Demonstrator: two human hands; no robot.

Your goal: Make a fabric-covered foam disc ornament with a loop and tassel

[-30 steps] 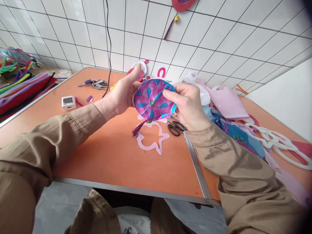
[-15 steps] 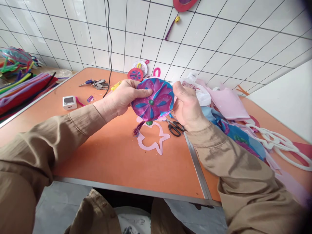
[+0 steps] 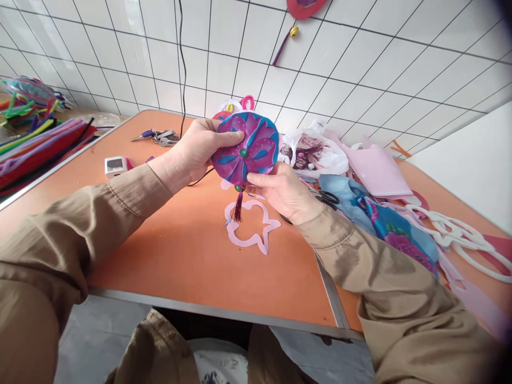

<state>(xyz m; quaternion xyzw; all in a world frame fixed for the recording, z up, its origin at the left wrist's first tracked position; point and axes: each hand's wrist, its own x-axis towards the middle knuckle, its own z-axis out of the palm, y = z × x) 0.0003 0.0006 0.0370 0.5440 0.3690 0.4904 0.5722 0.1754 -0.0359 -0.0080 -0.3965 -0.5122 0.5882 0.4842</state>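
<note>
L hand (image 3: 202,146) & R hand (image 3: 286,192) both closed on flwr disc (image 3: 251,145)

The flowered disc (image 3: 260,141) hides the fingers that the left hand (image 3: 194,152) and right hand (image 3: 286,192) have behind it. Just beyond the left hand, a red disc (image 3: 222,114) is mostly covered, and a black cable (image 3: 183,69) runs behind that hand. A dark sliver (image 3: 285,219) below the right hand is too covered to name. Above both hands, the top edge cuts off a red ring (image 3: 306,15). Well left of them, a white device (image 3: 108,169) has a screen (image 3: 116,163) too small to read
</note>
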